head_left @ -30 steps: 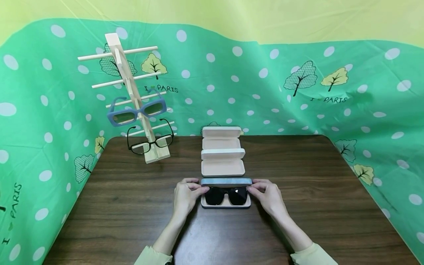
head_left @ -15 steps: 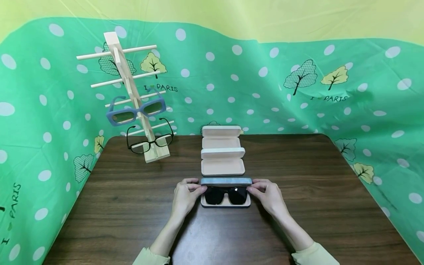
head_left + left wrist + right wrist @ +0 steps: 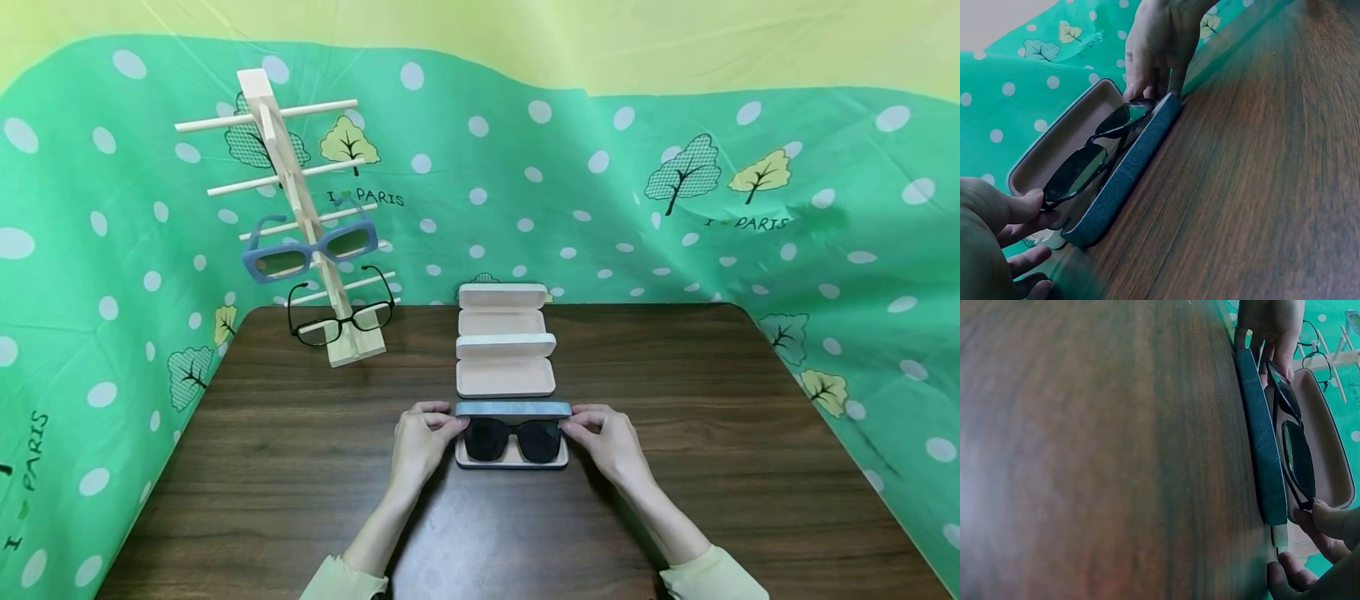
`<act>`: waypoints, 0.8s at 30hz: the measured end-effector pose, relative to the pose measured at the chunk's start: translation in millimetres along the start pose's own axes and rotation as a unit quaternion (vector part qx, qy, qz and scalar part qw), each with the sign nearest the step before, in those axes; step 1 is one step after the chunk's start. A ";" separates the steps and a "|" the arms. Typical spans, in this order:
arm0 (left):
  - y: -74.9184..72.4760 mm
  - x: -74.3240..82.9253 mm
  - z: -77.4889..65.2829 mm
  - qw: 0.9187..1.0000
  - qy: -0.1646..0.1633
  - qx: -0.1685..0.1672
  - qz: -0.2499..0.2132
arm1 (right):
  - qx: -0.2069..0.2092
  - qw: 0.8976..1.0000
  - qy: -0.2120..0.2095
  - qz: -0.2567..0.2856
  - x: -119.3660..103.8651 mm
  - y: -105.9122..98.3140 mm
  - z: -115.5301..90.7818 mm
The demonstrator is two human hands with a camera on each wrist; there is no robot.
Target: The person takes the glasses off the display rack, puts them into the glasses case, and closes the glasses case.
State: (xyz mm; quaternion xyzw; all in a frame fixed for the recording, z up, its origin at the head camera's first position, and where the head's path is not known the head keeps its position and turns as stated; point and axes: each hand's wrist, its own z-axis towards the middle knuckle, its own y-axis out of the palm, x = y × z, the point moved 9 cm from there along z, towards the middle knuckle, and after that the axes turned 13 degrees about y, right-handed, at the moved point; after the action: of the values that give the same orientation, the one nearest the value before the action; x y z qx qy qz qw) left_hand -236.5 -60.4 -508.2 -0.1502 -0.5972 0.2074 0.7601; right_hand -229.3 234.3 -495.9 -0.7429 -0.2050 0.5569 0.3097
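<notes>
Black sunglasses are at an open blue eyeglass case, lenses facing the person. My left hand pinches their left end between thumb and fingers. At the other end, my right hand pinches the frame the same way. In the left wrist view the sunglasses stand partly above the case's blue outer wall, with the pale lining behind. The right wrist view shows the folded temples of the sunglasses just inside the case wall.
Two more open cases, a nearer one and a farther one, stand in line behind. A wooden rack at back left carries blue-framed sunglasses and black-framed glasses. Green printed cloth hangs behind the wooden table.
The sunglasses have tipped slightly and the glare on their lenses has faded. Both hands keep their grip in nearly the same place.
</notes>
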 end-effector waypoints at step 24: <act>2.4 3.7 -5.3 0.998 0.000 0.002 0.060 | 0.024 1.000 0.011 -0.002 4.5 -4.0 -1.2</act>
State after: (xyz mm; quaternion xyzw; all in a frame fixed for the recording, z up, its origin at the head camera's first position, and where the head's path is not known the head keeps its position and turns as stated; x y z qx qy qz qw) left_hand -231.0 -56.3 -507.6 -0.1842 -0.5870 0.2535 0.7465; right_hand -226.6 239.9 -496.1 -0.7409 -0.1897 0.5530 0.3305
